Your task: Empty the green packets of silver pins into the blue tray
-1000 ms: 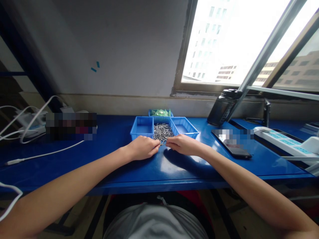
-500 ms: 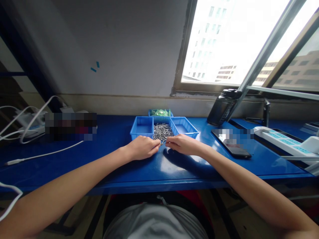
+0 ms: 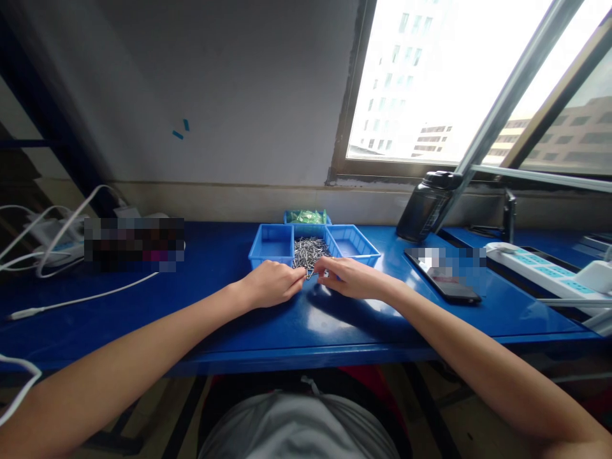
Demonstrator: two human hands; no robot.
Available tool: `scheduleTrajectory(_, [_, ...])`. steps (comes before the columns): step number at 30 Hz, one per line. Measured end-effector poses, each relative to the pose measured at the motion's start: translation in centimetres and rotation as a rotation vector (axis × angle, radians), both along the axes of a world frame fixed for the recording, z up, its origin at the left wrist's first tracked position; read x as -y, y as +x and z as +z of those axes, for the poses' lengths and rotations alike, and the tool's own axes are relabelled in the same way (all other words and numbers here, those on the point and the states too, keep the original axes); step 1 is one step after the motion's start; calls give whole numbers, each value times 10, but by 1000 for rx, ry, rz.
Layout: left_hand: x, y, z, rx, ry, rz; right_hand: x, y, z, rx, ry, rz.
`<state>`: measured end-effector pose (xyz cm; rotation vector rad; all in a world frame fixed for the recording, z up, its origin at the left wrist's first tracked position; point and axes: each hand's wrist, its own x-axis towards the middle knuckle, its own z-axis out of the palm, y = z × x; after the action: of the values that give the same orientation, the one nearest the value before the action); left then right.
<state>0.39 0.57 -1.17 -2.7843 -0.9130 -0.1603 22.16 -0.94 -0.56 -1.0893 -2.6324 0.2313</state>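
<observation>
My left hand (image 3: 273, 283) and my right hand (image 3: 348, 278) rest on the blue table (image 3: 239, 319), fingertips meeting just in front of a blue tray. Both hands pinch a small metal piece (image 3: 310, 274) between them. The middle blue tray (image 3: 310, 251) holds a heap of small grey metal pins. An empty blue tray (image 3: 271, 245) stands to its left and another blue tray (image 3: 352, 243) to its right.
A tray with green parts (image 3: 306, 217) sits behind the three trays. A dark bottle (image 3: 425, 205) and a phone (image 3: 442, 275) lie to the right, a white power strip (image 3: 545, 271) further right. White cables (image 3: 52, 248) trail on the left. A wall and window rise behind.
The right hand's fingers have shifted slightly toward the tray of pins; the left hand has hardly moved.
</observation>
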Motion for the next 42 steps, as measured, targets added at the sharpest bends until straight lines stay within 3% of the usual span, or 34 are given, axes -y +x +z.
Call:
scheduleTrajectory(12, [1,2,2,14,-13,29,5,1,8,-60,-37,138])
scheduleTrajectory(17, [1,1,3,9,6,64,6,2,13,-121,37,159])
scheduleTrajectory(20, [1,0,2,12,3,51,0,6,15,-152,146,49])
scheduleTrajectory(25, [2,1,2,27,-17,46,-12,21,18,-165,310,-283])
scheduleTrajectory(30, [1,0,3,29,-24,32,-15,27,20,-8,320,-527])
scheduleTrajectory(34, [1,1,3,11,-8,32,-14,25,18,83,280,-588])
scheduleTrajectory(37, [1,1,3,9,-6,33,-14,23,17,25,295,-507])
scheduleTrajectory(42, [2,0,2,17,-8,28,-12,19,12,18,398,-70])
